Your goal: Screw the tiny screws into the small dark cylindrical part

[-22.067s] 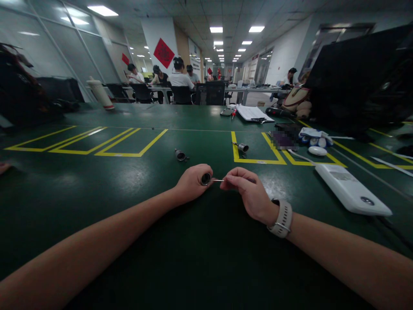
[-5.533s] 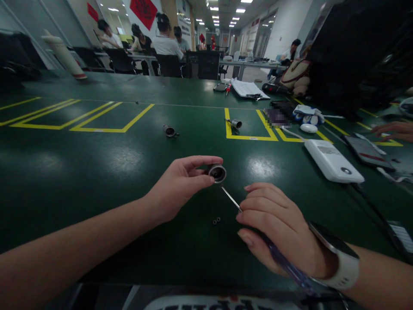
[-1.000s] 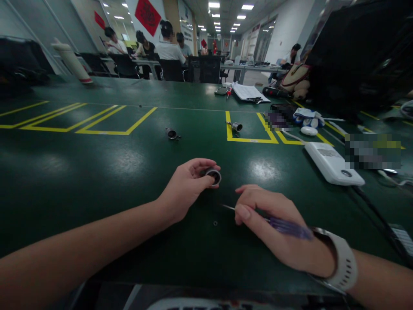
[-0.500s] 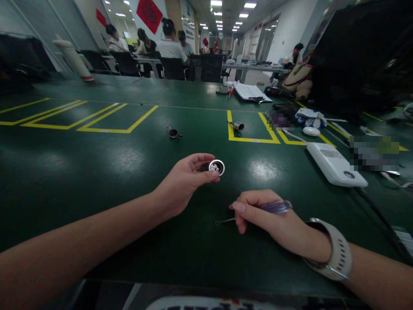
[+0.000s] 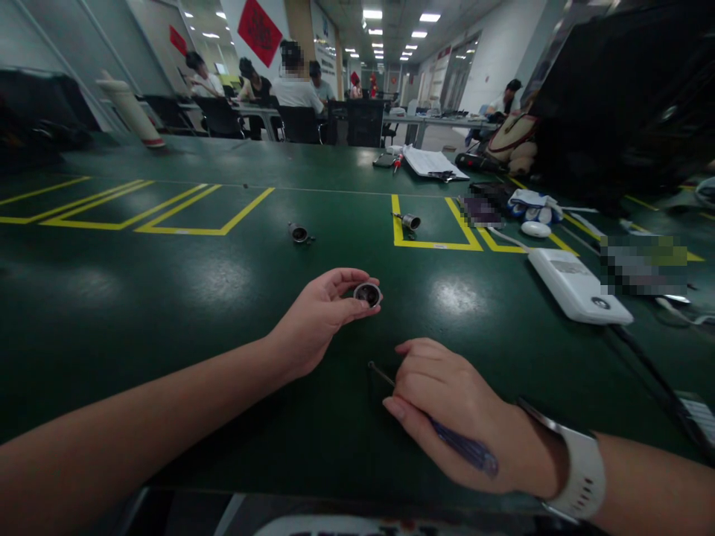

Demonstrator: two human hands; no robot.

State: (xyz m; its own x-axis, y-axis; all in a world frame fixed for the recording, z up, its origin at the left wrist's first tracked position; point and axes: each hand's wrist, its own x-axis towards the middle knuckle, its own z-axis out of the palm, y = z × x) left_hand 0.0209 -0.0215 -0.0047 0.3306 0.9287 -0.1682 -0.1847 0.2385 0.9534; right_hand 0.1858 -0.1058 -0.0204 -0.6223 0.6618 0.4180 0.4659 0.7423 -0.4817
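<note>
My left hand is closed around the side of a small round metal cup, its hollow face turned up toward me. Dark details show inside the cup, too small to name. Lower and to the right, my right hand wraps around a screwdriver with a clear purple handle. The thin shaft points up and left, and a small dark bit sits at its tip. Tip and cup are apart. Farther off on the green table lie two similar metal cups, with tiny pieces beside them.
A white device with a dark cable lies on the right. Behind it are a white oval case and a blue-and-white cloth item. Papers lie at the back, a pale bottle far left. People sit beyond.
My right hand has rolled palm-down, and the screwdriver's handle has swung lower while its tip points more upward. The cup in my left hand has tilted and shifted slightly left.
</note>
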